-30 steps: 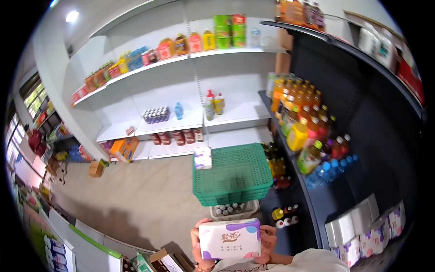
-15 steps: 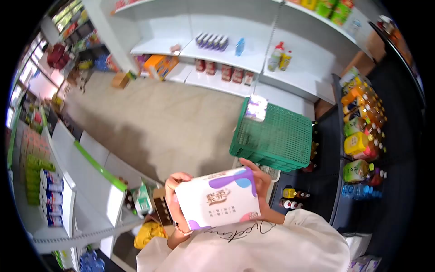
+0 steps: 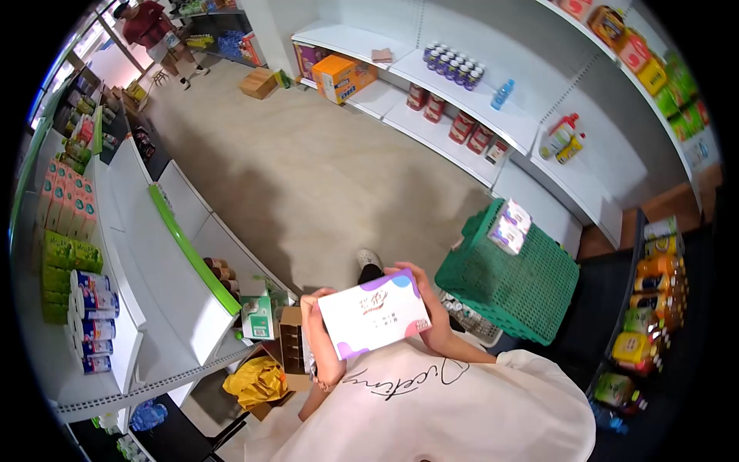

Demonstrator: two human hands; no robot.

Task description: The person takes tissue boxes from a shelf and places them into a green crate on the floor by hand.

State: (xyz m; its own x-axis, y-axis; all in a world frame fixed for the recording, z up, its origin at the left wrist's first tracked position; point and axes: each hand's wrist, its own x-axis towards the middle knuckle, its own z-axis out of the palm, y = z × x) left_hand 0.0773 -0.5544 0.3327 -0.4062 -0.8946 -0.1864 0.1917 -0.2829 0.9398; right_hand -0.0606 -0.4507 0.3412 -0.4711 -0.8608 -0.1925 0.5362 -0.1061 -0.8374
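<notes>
White card or wrap, patterned with purple, blue and pink patches, covers the one package held left of the green crate and nearer the wearer. Two hands clamp it from opposite ends: the left hand on one end, the right hand on the end closer to the crate. One bracelet circles the left wrist.

On the crate's upper left part sits one white-and-purple bundle; whether the crate is single or stacked, I cannot tell. One pale basket shows at the crate's near left side, partly hidden. One shoe is on the floor, left of the crate.

Beyond the crate, the white shelves carry four larger red packs, one blue bottle and a cluster of purple-and-white bottles, too many to count surely. Two bottles lean close together on a shelf above the crate in view. Farther left are one orange box and one cardboard box.

Well left of the crate, near the left hand, are one yellow bag and one green-and-white carton. One person stands farthest off.
</notes>
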